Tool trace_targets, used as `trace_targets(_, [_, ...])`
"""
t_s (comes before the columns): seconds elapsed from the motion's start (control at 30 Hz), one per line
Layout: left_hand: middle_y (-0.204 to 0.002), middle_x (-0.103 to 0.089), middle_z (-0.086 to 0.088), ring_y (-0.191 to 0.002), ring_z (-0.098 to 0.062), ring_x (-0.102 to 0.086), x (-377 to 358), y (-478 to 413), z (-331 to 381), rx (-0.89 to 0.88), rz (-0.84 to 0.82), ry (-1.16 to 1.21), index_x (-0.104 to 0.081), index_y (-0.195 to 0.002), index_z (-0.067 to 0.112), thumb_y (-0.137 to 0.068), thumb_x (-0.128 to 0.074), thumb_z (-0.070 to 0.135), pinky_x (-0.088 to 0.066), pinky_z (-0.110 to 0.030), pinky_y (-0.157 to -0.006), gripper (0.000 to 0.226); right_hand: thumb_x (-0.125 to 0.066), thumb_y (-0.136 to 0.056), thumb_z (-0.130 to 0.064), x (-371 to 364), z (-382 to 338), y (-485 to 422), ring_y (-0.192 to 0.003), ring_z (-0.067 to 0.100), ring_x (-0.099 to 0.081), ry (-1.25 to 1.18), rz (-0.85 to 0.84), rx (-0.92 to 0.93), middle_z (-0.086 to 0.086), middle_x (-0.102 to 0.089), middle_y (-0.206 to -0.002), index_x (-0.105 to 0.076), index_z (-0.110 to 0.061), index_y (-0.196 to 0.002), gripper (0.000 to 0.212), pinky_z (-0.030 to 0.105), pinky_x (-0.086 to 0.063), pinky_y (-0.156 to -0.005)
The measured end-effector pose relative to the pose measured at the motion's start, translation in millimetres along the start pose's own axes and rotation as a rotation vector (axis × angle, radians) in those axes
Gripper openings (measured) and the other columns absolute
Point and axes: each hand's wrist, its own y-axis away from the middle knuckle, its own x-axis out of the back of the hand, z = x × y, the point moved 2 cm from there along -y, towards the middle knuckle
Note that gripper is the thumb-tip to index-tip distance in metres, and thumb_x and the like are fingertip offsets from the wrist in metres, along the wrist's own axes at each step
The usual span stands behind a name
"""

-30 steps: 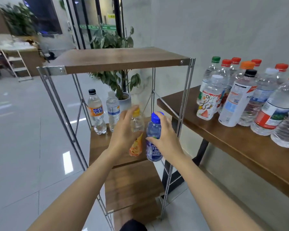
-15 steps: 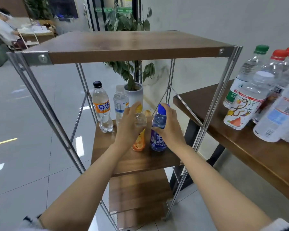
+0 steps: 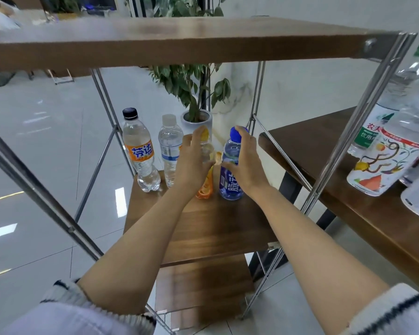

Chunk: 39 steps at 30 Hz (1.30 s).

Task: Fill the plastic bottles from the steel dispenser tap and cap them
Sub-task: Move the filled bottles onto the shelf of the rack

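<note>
On the middle shelf [image 3: 203,226], just right of the Fanta bottle [image 3: 138,151], the left hand [image 3: 194,163] grips the yellow-capped bottle [image 3: 205,187] and the right hand [image 3: 246,163] the blue-capped bottle [image 3: 230,182]; crowded together, either could topple when moved.

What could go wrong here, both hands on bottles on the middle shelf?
The left hand and right hand grip the yellow-capped bottle and blue-capped bottle close together; they may knock each other.
The left hand sits beside the white-capped bottle; it could tip.
Lifting straight up may hit the top board.
</note>
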Motion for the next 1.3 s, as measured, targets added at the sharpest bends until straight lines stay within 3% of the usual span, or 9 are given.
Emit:
trace_targets(0.07, [-0.135,-0.044,-0.012,-0.105,-0.018,-0.053,-5,-8,-1,0.007,0.005,0.007,-0.033,-0.147,0.022,-0.079,-0.077,0.002,-0.039,-0.022,-0.080,0.084,-0.074,-0.082,0.004,-2,4,-8,-0.126,0.025,-0.048,0.005,-0.003,-0.004,0.013,-0.038,-0.140,-0.029,-0.015,-0.149,0.083,0.043,-0.046,-0.105])
trace_targets(0.17, [-0.135,-0.044,-0.012,-0.095,-0.009,-0.047,-11,-18,-2,0.024,0.012,0.001,-0.032,-0.148,0.023,-0.081,-0.076,0.002,-0.040,-0.022,-0.077,0.083,-0.073,-0.081,0.005,-5,10,-21,-0.125,0.025,-0.048,0.021,-0.005,0.005,0.012,-0.037,-0.141,-0.027,-0.016,-0.149,0.084,0.044,-0.045,-0.105])
trace_targets(0.4, [-0.133,-0.046,-0.016,-0.106,-0.030,-0.059,-24,-40,-10,0.021,0.036,-0.059,-0.031,-0.149,0.022,-0.079,-0.077,0.003,-0.042,-0.028,-0.076,0.085,-0.074,-0.082,0.002,-11,22,-48,-0.121,0.020,-0.048,0.009,-0.018,-0.013,0.012,-0.036,-0.142,-0.025,-0.018,-0.151,0.086,0.031,-0.042,-0.098])
trace_targets(0.7, [-0.127,-0.046,-0.014,-0.093,-0.030,-0.061,-34,-53,-13,0.030,0.065,-0.103,-0.031,-0.148,0.025,-0.078,-0.078,0.004,-0.054,-0.043,-0.067,0.087,-0.076,-0.081,-0.002,-15,32,-64,-0.124,0.023,-0.046,0.030,-0.012,0.021,0.013,-0.035,-0.144,-0.026,-0.017,-0.150,0.087,0.033,-0.041,-0.101])
trace_targets(0.93, [-0.130,-0.044,-0.015,-0.098,-0.026,-0.058,-38,-48,-11,0.037,0.067,-0.049,-0.027,-0.151,0.026,-0.080,-0.075,-0.001,-0.047,-0.033,-0.070,0.090,-0.074,-0.083,-0.002,-16,34,-62,-0.128,0.027,-0.046,0.038,-0.031,-0.011,0.012,-0.034,-0.145,-0.022,-0.023,-0.152,0.089,0.044,-0.045,-0.102])
trace_targets(1.03, [-0.137,-0.042,-0.016,-0.109,-0.031,-0.056,-38,-46,-9,0.050,0.030,-0.064,-0.020,-0.155,0.027,-0.083,-0.069,-0.006,-0.043,-0.027,-0.070,0.094,-0.075,-0.083,-0.001,-11,32,-63,-0.128,0.029,-0.047,0.137,-0.065,-0.015,0.013,-0.033,-0.147,-0.019,-0.023,-0.154,0.093,0.038,-0.046,-0.094])
trace_targets(1.1, [-0.142,-0.040,-0.015,-0.113,-0.030,-0.054,-35,-45,-10,0.051,-0.006,-0.080,-0.013,-0.157,0.027,-0.085,-0.064,-0.007,-0.038,-0.024,-0.068,0.095,-0.075,-0.082,-0.003,-5,30,-64,-0.130,0.031,-0.046,0.218,-0.111,-0.018,0.012,-0.033,-0.150,-0.016,-0.025,-0.155,0.096,0.043,-0.049,-0.094])
trace_targets(1.17, [-0.148,-0.036,-0.016,-0.122,-0.031,-0.050,-31,-43,-10,0.055,-0.057,-0.101,-0.003,-0.158,0.029,-0.086,-0.064,-0.007,-0.039,-0.028,-0.075,0.100,-0.074,-0.085,-0.004,2,27,-63,-0.139,0.034,-0.036,0.305,-0.150,-0.031,0.013,-0.025,-0.156,-0.012,-0.028,-0.156,0.097,0.054,-0.049,-0.098])
trace_targets(1.3, [-0.160,-0.015,-0.020,-0.141,-0.038,-0.029,-23,-25,4,0.131,-0.158,-0.192,0.011,-0.156,0.032,-0.086,-0.060,-0.010,-0.042,-0.046,-0.102,0.108,-0.056,-0.096,0.000,10,13,-42,-0.152,0.029,-0.005,0.447,-0.147,-0.029,0.009,0.004,-0.166,0.004,-0.031,-0.157,0.091,0.051,-0.040,-0.108])
